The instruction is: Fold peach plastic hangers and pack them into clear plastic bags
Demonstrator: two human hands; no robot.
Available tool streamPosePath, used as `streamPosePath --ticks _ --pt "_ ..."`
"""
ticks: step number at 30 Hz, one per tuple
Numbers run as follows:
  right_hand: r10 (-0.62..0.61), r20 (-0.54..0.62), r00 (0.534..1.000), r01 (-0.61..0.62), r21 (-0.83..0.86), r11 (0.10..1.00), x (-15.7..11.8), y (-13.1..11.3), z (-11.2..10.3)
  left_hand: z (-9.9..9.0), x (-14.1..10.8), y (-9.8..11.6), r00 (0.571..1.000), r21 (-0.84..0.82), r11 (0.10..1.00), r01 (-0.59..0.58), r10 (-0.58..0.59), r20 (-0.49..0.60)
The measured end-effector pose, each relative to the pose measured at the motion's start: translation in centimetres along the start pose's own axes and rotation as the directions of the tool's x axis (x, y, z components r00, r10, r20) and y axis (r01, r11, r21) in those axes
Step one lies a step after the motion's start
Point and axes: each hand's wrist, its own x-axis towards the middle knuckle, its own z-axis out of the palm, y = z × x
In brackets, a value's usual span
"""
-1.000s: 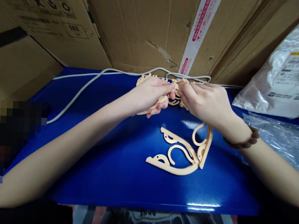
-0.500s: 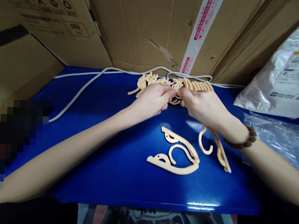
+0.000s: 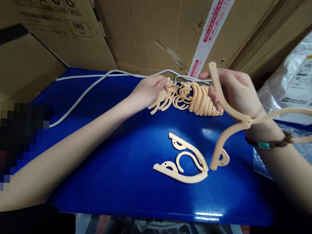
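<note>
My right hand [image 3: 237,93] is raised at the right, its fingers curled around one arm of a beige folding hanger [image 3: 231,131]. The hanger's hook loops out past my wrist, and its other arm hangs down over the table. At the back, my left hand [image 3: 150,90] is closed at the left end of a row of similar folding hangers [image 3: 198,98], gripping some of them; its fingertips are partly hidden. One more folding hanger [image 3: 192,178] lies by itself on the blue table [image 3: 121,178], folded into a V with its hook between the arms.
Cardboard boxes [image 3: 150,29] stand along the back edge. A white cable [image 3: 81,99] runs across the rear and left of the table. At the right are a white plastic parcel bag [image 3: 299,79] and clear plastic wrap [image 3: 266,161].
My right hand has lifted a hanger up and away from the row, to the right. My left hand has shifted slightly left, and the left end of the row has changed shape.
</note>
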Motion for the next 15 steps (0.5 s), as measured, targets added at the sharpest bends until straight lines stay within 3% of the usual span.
streamPosePath --ticks 6,9,13,15 --pt "-0.018 -0.225 0.974 0.018 -0.003 1.0 0.6 0.0 -0.2 1.4 0.4 -2.4 0.999 0.132 0.991 -0.033 0.036 -0.023" --pt "-0.014 -0.284 0.959 0.017 0.009 1.0 0.8 0.1 -0.2 1.6 0.2 -2.8 0.999 0.159 0.987 -0.033 0.039 -0.035" --pt "0.009 -0.372 0.928 0.046 0.141 0.989 0.9 -0.1 0.0 1.3 -0.3 -1.7 0.983 0.168 0.983 -0.07 0.096 -0.154" --pt "-0.036 -0.448 0.893 0.162 0.247 0.955 0.9 -0.1 0.2 1.0 -0.7 -0.3 0.978 0.03 0.99 -0.136 0.139 -0.158"
